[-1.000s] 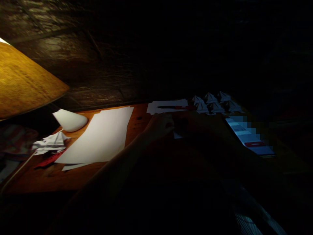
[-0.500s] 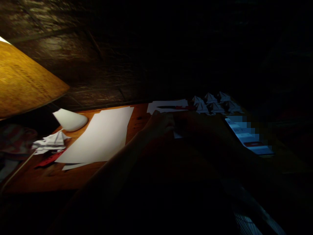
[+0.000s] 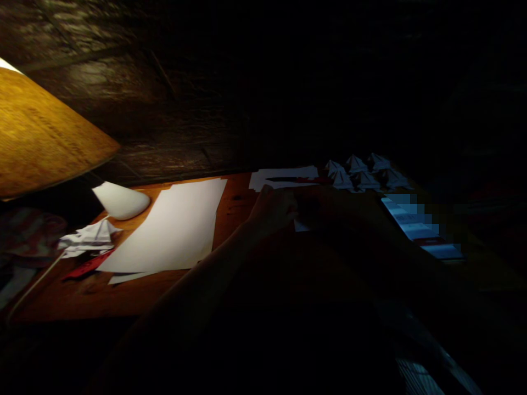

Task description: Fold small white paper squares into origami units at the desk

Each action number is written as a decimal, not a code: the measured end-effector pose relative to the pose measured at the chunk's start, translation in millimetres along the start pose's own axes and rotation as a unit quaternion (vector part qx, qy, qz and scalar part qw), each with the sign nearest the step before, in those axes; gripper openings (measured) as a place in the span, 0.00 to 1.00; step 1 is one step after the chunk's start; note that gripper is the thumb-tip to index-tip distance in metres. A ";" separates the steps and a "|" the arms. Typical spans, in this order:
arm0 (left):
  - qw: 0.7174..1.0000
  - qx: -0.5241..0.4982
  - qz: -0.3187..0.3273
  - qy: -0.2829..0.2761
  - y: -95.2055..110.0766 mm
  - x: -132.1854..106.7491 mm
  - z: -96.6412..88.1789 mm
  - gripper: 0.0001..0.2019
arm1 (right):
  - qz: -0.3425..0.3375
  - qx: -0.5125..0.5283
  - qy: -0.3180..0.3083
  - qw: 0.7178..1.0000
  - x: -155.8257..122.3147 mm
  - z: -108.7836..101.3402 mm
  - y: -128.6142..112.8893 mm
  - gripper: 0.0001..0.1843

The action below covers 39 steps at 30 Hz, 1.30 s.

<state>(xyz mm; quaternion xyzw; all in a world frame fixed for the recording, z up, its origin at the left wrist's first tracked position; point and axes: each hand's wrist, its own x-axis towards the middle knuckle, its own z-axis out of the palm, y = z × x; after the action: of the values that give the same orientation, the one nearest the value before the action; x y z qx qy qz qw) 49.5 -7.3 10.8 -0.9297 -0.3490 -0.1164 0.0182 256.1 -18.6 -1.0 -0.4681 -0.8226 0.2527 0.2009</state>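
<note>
The scene is very dark. My left hand rests on the wooden table with its fingers curled around the edge of a small white paper. My right hand lies just to the right of that paper, touching or nearly touching it; its fingers are lost in shadow. Both forearms reach in from the lower edge. A stack of large white sheets lies to the left of my left hand.
An orange lampshade fills the left edge, with a white cone-shaped object below it. Crumpled folded paper and a red strip lie at left. Several folded paper figures and more sheets sit at the back. A printed leaflet lies at right.
My left hand has shifted slightly up and to the right over the small paper, its fingers curling tighter. The view has drifted a little; nothing else on the table moved.
</note>
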 end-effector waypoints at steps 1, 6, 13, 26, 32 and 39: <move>1.000 -0.002 -0.002 0.000 0.3 0.0 -0.4 0.07 | 0.001 -0.004 0.001 1.000 0.8 1.1 2.4 0.12; 1.000 0.000 0.004 -0.003 0.3 0.1 0.4 0.08 | -0.015 -0.005 0.008 1.000 2.6 4.4 7.6 0.12; 0.999 0.023 0.020 -0.015 0.9 1.2 -2.9 0.09 | -0.018 -0.003 0.015 1.000 -1.5 0.1 -2.1 0.12; 0.998 0.021 0.041 -0.044 -5.7 0.9 -7.3 0.05 | -0.053 0.051 0.009 0.997 6.8 6.4 9.8 0.19; 0.998 -0.024 0.046 -0.042 -14.5 -0.1 -7.1 0.06 | -0.048 0.018 0.015 0.999 6.4 6.9 13.2 0.16; 0.997 -0.042 0.061 -0.030 -22.4 -1.7 -3.4 0.04 | -0.006 -0.047 0.004 0.999 2.5 1.3 5.0 0.14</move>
<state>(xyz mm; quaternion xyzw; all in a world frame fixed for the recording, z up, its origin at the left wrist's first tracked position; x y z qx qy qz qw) 32.9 8.2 12.7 -0.9524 -0.2866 -0.1014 -0.0246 257.5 -14.5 -4.8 -0.4733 -0.8353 0.2110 0.1836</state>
